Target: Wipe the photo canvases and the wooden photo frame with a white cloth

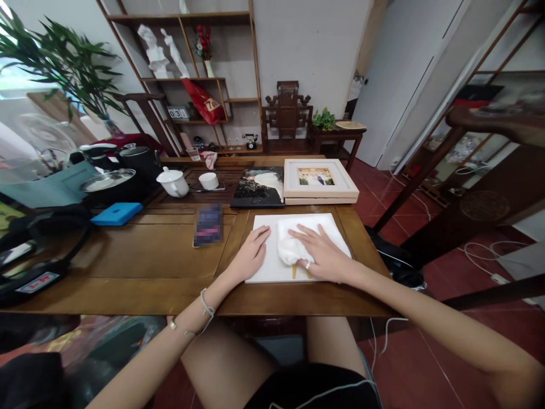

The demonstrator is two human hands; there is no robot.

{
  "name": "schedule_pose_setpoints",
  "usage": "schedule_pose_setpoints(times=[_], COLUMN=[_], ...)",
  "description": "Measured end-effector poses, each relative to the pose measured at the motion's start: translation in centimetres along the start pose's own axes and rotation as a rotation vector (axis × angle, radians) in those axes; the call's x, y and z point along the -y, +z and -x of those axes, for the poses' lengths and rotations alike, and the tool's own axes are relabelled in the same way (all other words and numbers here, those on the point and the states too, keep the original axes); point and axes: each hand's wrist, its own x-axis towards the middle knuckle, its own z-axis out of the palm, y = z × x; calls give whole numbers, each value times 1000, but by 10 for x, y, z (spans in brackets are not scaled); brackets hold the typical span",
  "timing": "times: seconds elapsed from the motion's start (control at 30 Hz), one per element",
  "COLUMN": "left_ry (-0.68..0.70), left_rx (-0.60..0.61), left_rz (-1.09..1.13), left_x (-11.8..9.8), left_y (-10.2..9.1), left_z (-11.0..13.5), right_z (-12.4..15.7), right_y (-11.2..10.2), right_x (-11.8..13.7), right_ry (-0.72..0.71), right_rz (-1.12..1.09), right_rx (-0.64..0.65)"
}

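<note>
A white rectangular board [261,272] lies flat near the front edge of the wooden table, with a few gold-coloured marks [294,271] showing near its lower side. My left hand [253,253] rests on the board's left part, fingers stretched out and holding nothing. On the right, my right hand [321,253] covers a crumpled white cloth [289,250] and presses it against the board. Its fingers are spread over the cloth, and the thumb sits at the wad's lower edge. Part of the cloth and of the board is hidden beneath this hand.
Behind the board are a dark photo album [258,187] and a light wooden picture frame [321,196]. A phone [208,225], a blue box [117,213], a white lidded teapot [173,183], a white cup [208,181] and headphones [80,244] lie leftward. A dark chair [481,199] stands right.
</note>
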Motion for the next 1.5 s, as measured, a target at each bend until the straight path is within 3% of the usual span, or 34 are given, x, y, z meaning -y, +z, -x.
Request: schedule_pose_setpoints(times=[0.17, 0.37, 0.47, 0.57, 0.73, 0.83, 1.07, 1.2, 1.37, 1.5], left_ry=[5, -2, 0, -7, 2, 24, -1, 2, 19, 7], left_rx=[1, -10, -3, 8, 32, 41, 9, 15, 0, 3], left_rz=[7, 1, 0, -2, 28, 45, 40, 41, 3, -11], left_x=[0, 0, 0, 0, 1, 1, 3, 3, -1, -2], left_y=[-1, 1, 1, 0, -2, -2, -1, 0, 0, -1], left_z=[0, -1, -1, -1, 0, 0, -1, -1, -2, -2], right_z=[-14, 35, 44, 25, -29, -39, 13, 7, -44, -82], right_y=[9, 22, 21, 18, 17, 24, 42, 30, 1, -13], right_x=[-4, 45, 65, 64, 43, 43, 73, 53, 10, -3], right_ry=[31, -101, -119, -32, 120, 141, -126, -85, 33, 103], right_rz=[71, 153, 181, 226, 319, 357, 302, 178, -56, -286], right_rx=[-17, 36, 61, 52, 13, 2, -14, -30, -82, -52])
